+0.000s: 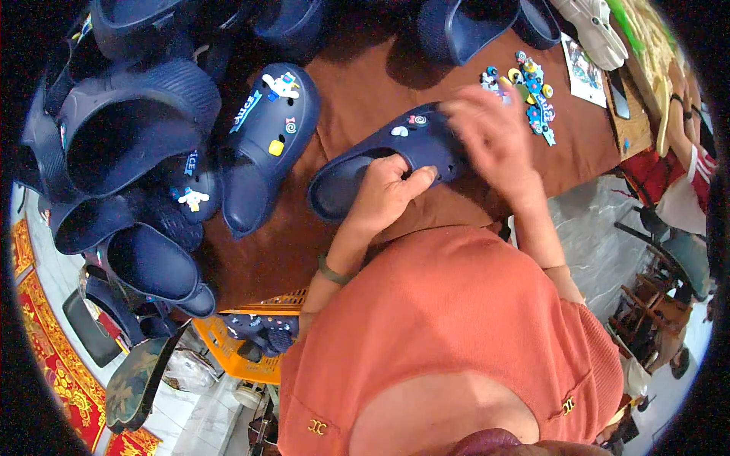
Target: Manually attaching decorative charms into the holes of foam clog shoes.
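1. Position: the navy clog (380,156) lies on the brown table (357,91), toe toward the charm pile (528,91).
2. Left hand (384,194): fingers closed on the clog's opening rim; keep this grip firm to stop rotation.
3. Right hand (490,137): blurred over the toe; whether it pinches a charm cannot be told.
4. Recommended: press charms squarely into a hole, clear of the two charms (409,125) fitted.

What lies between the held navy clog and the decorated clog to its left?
Only bare brown tabletop lies between the held navy clog and the decorated clog, in the head view.
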`<action>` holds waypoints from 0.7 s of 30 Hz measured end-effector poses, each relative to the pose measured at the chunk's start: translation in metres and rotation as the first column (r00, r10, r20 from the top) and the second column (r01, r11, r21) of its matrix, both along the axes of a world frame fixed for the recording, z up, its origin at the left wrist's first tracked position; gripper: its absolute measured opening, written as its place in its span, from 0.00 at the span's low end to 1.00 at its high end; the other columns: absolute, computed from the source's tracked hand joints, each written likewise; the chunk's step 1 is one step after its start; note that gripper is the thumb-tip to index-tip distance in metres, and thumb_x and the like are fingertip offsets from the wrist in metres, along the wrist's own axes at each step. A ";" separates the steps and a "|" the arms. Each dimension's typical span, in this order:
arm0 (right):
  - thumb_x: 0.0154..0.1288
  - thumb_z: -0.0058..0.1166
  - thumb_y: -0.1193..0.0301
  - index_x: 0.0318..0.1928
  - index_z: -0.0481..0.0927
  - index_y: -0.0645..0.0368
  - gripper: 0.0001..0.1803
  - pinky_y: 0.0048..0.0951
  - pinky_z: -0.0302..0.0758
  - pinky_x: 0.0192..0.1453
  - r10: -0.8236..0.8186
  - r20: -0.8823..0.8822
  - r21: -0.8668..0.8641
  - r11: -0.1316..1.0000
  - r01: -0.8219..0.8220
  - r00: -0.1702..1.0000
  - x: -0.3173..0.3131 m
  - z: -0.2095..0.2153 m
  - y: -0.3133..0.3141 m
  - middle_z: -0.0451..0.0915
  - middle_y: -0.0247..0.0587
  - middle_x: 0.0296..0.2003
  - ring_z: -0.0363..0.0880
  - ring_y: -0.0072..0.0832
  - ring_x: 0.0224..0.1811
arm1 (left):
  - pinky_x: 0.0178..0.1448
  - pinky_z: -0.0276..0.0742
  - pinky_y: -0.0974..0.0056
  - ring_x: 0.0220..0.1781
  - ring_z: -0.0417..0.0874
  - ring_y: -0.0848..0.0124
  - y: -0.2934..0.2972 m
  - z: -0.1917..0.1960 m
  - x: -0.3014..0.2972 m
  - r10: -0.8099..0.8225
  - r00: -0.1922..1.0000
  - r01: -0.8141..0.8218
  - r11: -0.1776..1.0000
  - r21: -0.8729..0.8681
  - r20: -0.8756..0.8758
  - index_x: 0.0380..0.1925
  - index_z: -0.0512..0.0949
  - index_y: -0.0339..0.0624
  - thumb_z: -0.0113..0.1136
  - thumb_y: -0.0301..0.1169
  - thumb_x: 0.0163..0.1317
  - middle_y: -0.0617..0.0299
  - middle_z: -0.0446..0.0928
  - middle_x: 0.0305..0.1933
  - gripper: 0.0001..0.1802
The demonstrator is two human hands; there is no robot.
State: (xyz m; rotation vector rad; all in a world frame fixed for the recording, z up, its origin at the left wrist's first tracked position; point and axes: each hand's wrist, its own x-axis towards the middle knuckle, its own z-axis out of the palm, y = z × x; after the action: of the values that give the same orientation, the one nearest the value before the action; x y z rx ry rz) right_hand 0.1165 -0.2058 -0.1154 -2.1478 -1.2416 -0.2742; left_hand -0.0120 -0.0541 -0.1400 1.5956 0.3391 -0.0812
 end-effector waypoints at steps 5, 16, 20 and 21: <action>0.60 0.59 0.76 0.40 0.81 0.61 0.07 0.26 0.73 0.48 -0.443 -0.420 0.265 0.775 0.574 0.792 0.042 -0.015 -0.070 0.81 0.40 0.37 0.79 0.28 0.41 | 0.33 0.70 0.66 0.28 0.72 0.77 -0.001 -0.002 0.002 0.057 0.996 -0.056 0.998 0.021 -0.072 0.31 0.79 0.29 0.57 0.36 0.59 0.61 0.74 0.21 0.17; 0.56 0.64 0.69 0.44 0.78 0.60 0.16 0.32 0.74 0.40 -0.407 -0.342 -0.137 0.913 0.384 0.847 0.020 -0.041 -0.066 0.78 0.41 0.36 0.77 0.33 0.36 | 0.32 0.65 0.75 0.28 0.69 0.84 0.006 0.009 0.007 0.200 0.967 -0.194 0.980 0.051 -0.159 0.28 0.81 0.30 0.59 0.34 0.60 0.72 0.75 0.25 0.15; 0.55 0.63 0.66 0.43 0.74 0.58 0.17 0.40 0.73 0.44 -0.483 -0.212 -0.211 0.871 0.443 0.850 0.027 -0.046 -0.063 0.78 0.46 0.36 0.77 0.44 0.40 | 0.32 0.66 0.74 0.28 0.70 0.83 0.004 0.006 0.007 0.197 0.970 -0.195 0.980 0.027 -0.140 0.27 0.81 0.30 0.59 0.35 0.59 0.71 0.76 0.25 0.15; 0.55 0.63 0.66 0.43 0.74 0.58 0.17 0.40 0.73 0.44 -0.481 -0.208 -0.208 0.872 0.442 0.852 0.029 -0.045 -0.066 0.78 0.46 0.36 0.77 0.44 0.40 | 0.32 0.66 0.73 0.28 0.71 0.83 0.001 0.011 0.007 0.227 0.969 -0.227 0.974 0.016 -0.097 0.28 0.82 0.30 0.60 0.35 0.59 0.71 0.76 0.25 0.15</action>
State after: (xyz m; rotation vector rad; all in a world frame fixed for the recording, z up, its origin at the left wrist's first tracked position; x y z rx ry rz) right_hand 0.1460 -0.2714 -0.1603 -2.5075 -0.6001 -0.0967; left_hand -0.0052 -0.0534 -0.1290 1.5503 0.5971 0.0170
